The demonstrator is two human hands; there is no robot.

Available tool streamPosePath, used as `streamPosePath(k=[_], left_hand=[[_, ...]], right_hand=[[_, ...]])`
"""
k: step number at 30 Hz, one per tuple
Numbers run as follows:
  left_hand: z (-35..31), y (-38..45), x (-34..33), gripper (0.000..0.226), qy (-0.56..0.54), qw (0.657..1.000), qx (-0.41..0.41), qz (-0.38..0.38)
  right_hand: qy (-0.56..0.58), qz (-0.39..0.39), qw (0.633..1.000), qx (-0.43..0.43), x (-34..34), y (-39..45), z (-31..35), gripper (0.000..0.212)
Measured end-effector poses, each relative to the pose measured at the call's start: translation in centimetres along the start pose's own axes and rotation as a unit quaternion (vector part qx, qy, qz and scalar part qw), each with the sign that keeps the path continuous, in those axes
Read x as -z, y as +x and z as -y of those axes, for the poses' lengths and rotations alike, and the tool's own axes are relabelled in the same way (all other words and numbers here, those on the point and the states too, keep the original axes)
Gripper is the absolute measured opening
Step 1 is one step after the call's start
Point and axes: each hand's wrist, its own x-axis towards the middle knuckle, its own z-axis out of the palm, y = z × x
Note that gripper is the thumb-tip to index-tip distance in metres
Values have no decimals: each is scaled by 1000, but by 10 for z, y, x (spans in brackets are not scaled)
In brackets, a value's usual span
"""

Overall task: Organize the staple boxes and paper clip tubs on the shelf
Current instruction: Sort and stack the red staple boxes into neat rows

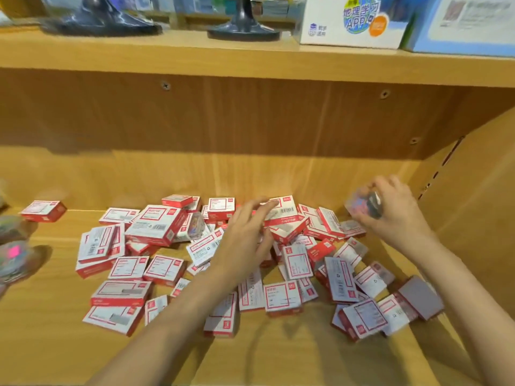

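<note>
Several red-and-white staple boxes (156, 228) lie in a loose heap across the wooden shelf (50, 344). One more staple box (43, 210) sits apart at the far left. My right hand (390, 215) grips a clear paper clip tub (363, 204) just above the right end of the heap. My left hand (245, 235) reaches over the middle of the pile with its fingers stretched out, holding nothing. Another clear tub (196, 224) lies tilted among the boxes. Blurred clear tubs (12, 257) stand at the left edge.
The shelf's back panel (250, 121) and right side wall (473, 218) close in the space. An upper shelf (195, 54) carries two dark stand bases (242, 30) and a white printed carton (351, 22). Bare wood shows along the front.
</note>
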Motion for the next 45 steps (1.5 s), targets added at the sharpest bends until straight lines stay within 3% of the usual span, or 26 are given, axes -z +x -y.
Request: streamPosePath(k=[2,5,10,13,19,22,26,34,40,43,45], left_hand=[[2,2,11,60,-18,1000,-13,9],[8,0,27,71,-46,997,-50,30],[37,-25,71,47,-139,989,13,-45],[64,-50,110,33,-189,975,79,-86],[130,-116,187,38,-145,971,161,-105],[156,-154,224,36,-25,963,202,-177],[188,-195,270,42,148,929,239,-239],[229,-204,301,51,273,912,264,-157],[244,-211,302,51,299,913,253,-111],[245,-215,299,53,299,915,247,-107],[245,-214,297,53,293,915,252,-120]], right_hand=[[130,21,991,8,-1,12,36,42],[310,82,947,-29,-27,15,85,41],[411,140,900,-32,-74,14,155,27],[463,234,855,0,-88,17,193,19],[378,322,858,129,-146,18,287,29],[281,295,890,206,-181,16,335,22],[330,218,903,166,-222,18,393,20],[262,135,947,127,-293,65,490,23],[250,286,914,144,-323,69,496,27],[249,258,923,140,-317,76,470,37],[174,236,936,196,-310,80,454,39]])
